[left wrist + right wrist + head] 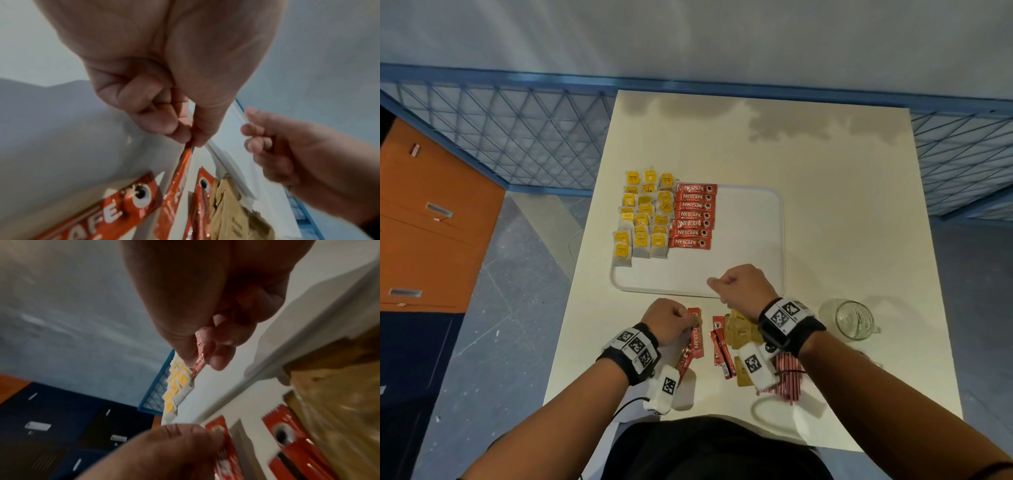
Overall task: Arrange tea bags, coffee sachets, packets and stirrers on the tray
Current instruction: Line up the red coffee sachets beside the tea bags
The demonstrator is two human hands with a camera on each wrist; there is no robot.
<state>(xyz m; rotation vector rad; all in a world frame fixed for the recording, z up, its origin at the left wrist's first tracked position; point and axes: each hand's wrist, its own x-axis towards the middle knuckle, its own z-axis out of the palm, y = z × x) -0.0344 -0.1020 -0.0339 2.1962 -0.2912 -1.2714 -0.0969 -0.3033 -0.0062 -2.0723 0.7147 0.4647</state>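
A white tray (750,236) lies mid-table. Yellow tea bags (643,216) fill its left part, and a column of red coffee sachets (693,216) lies beside them. My left hand (685,320) is in front of the tray and pinches the top end of a loose red coffee sachet (180,170) between thumb and fingertips (179,129). More loose sachets (720,349) lie beside it. My right hand (717,284) hovers over the tray's near edge, fingers curled, holding nothing. Brown packets (739,329) and red-striped stirrers (789,377) lie under my right wrist.
A glass mug (851,320) stands at the right near the table's front. The cream table (842,205) ends at a blue mesh fence (517,137) behind. Orange drawers (431,222) stand to the left on the floor.
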